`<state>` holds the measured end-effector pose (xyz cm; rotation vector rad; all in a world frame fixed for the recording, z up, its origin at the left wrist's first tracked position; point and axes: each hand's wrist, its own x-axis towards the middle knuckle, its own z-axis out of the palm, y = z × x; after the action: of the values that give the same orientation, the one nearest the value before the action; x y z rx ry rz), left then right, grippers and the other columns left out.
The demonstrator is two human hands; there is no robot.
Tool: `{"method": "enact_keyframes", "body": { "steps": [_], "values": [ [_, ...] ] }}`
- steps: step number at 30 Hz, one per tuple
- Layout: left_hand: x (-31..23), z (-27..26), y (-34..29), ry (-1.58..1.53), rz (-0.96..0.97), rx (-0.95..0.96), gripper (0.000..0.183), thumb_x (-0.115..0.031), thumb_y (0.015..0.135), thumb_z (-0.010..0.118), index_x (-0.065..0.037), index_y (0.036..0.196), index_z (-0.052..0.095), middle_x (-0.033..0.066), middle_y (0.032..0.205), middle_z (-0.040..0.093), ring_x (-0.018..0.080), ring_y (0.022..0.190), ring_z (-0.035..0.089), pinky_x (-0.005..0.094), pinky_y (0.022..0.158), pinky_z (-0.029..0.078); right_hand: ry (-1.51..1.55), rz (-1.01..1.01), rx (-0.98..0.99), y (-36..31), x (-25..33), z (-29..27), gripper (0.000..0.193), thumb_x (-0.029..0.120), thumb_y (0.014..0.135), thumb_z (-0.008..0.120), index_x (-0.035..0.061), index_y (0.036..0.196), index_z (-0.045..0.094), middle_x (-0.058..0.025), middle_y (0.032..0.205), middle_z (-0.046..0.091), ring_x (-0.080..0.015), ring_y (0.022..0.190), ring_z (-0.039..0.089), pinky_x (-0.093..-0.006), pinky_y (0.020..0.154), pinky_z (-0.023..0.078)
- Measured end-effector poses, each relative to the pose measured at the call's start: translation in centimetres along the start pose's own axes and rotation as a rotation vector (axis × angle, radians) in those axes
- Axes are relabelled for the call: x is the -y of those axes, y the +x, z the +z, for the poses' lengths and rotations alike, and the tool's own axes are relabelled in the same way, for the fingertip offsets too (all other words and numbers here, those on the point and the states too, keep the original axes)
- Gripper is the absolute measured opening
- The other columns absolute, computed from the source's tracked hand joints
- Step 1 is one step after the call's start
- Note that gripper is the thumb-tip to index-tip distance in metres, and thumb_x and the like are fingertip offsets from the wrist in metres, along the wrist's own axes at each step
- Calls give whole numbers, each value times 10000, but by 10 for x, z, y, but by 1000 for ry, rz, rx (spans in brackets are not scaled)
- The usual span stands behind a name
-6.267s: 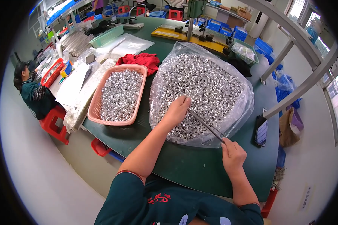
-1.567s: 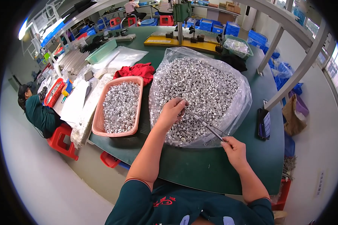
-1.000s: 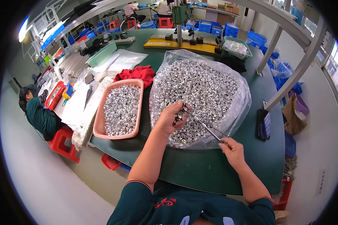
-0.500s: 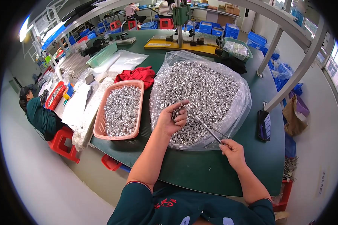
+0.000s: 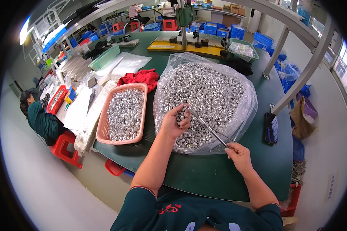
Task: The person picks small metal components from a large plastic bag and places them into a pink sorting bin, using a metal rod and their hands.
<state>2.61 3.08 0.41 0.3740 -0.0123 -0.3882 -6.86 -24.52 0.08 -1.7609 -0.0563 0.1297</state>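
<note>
My left hand (image 5: 175, 122) is curled above the near left part of a large clear plastic bag (image 5: 247, 115) filled with small silvery metal sleeves (image 5: 204, 84). A few sleeves seem to sit in its bent fingers, partly hidden. In my right hand (image 5: 240, 157), near the bag's front edge, thin metal rods (image 5: 209, 128) are pinched between thumb and fingers. They slant up and left across the bag, and the tip of the longer one reaches the left fingertips. Left of the bag, a pink plastic basket (image 5: 100, 131) holds more such sleeves.
A red cloth (image 5: 139, 78) lies behind the basket. Beyond the bag are a yellow fixture bar (image 5: 165, 46) and a green basket (image 5: 252, 56) of bagged parts. A metal frame post (image 5: 297, 86) rises at the right, near a black tray (image 5: 271, 129). Another person (image 5: 42, 117) sits left.
The left index fingertip has drawn back slightly to the left at the rod's tip. My right hand and the rods stay almost where they were.
</note>
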Motion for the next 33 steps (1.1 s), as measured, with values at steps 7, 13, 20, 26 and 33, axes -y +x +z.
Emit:
{"method": "enact_keyframes", "body": {
  "steps": [7, 13, 20, 26, 33],
  "values": [
    [3, 0, 3, 43, 67, -87, 219, -126, 875, 507, -3, 1056, 527, 74, 835, 583, 95, 461, 392, 220, 382, 273, -5, -2, 1, 1, 2, -2, 176, 56, 801, 627, -30, 954, 620, 4, 681, 559, -47, 596, 494, -191, 550, 387],
    [4, 5, -1, 145, 113, -82, 211, -118, 876, 531, -8, 1055, 531, 66, 829, 571, 84, 463, 386, 202, 388, 265, 15, 4, -5, -2, 2, 0, 162, 54, 804, 621, -29, 944, 619, 14, 669, 546, -41, 589, 483, -188, 541, 381],
    [30, 26, -6, 348, -150, 77, 164, -141, 869, 573, -34, 989, 543, 53, 745, 538, 60, 439, 359, 191, 391, 245, 17, 6, -34, -1, 1, -5, 162, 72, 808, 624, -27, 936, 614, 33, 677, 537, -27, 607, 464, -185, 543, 369],
    [57, 46, -9, 585, -313, 89, 169, -118, 840, 614, -36, 974, 553, 34, 720, 529, 48, 467, 360, 180, 411, 254, 95, 52, 12, 4, 18, -8, 202, 109, 811, 631, -27, 959, 613, 20, 728, 566, -27, 655, 480, -188, 584, 390],
    [87, 60, -14, 807, -340, 121, 185, -75, 803, 641, -11, 955, 560, 14, 740, 531, 43, 538, 419, 166, 432, 285, 269, 162, 95, -1, 30, -11, 188, 136, 817, 630, -22, 916, 615, 25, 698, 551, -25, 612, 454, -183, 545, 358]
  ]
}}
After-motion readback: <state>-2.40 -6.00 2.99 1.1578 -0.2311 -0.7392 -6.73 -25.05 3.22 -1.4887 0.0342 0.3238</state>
